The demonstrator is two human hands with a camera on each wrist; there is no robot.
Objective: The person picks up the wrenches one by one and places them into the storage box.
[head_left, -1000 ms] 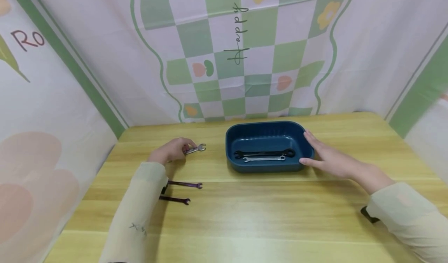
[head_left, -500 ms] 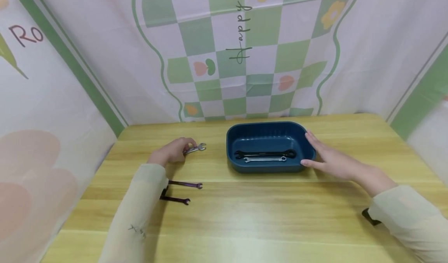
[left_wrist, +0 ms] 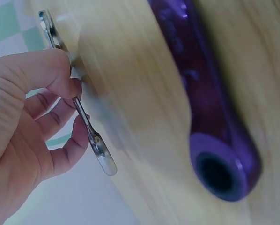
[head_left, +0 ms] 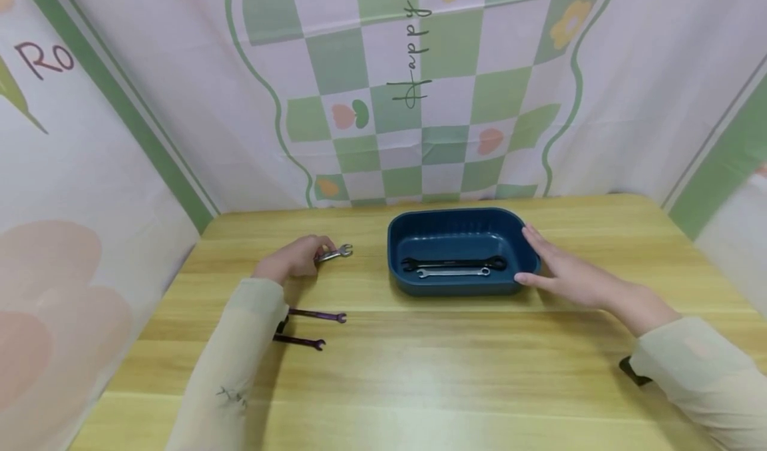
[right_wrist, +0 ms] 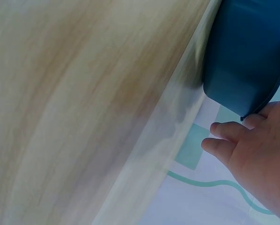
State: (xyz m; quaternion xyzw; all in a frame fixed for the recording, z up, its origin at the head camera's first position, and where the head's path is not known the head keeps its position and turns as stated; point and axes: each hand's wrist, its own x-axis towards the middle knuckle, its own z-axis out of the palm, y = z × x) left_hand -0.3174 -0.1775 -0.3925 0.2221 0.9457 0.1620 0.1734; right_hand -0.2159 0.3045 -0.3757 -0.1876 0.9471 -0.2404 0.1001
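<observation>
**Left hand pinches a silver wrench on the table while the right hand rests against a blue tray**

The left hand (head_left: pixel 295 258) lies on the light wooden table (head_left: pixel 419 371) to the left of the tray, its fingers (left_wrist: pixel 60 70) and thumb curled round the shaft of a small silver open-ended metal wrench (head_left: pixel 334 254). In the head view the wrench's open jaw sticks out to the right of the fingertips, pointing toward the tray but apart from it. The left wrist view shows the thin shaft pinched between thumb and forefinger, with both ends free of the hand.

The right hand (head_left: pixel 566 271) rests with straight, relaxed fingers against the right outer wall of the dark blue oval plastic tray (head_left: pixel 395 244); it holds nothing. The right wrist view shows its fingertips (right_wrist: pixel 224 129) at the tray's rim.

Inside the tray two tools lie side by side, lengthwise: a long black ring-ended wrench (head_left: pixel 453 263) and, just in front of it, a shorter silver wrench (head_left: pixel 453 272).

Nearer the person, beside the left sleeve (head_left: pixel 228 364), two dark purple metal wrenches lie on the table roughly parallel: the farther purple wrench (head_left: pixel 317 316) and the nearer purple wrench (head_left: pixel 301 342). A checked green and pink cloth backdrop (head_left: pixel 419 104) hangs behind the table.
</observation>
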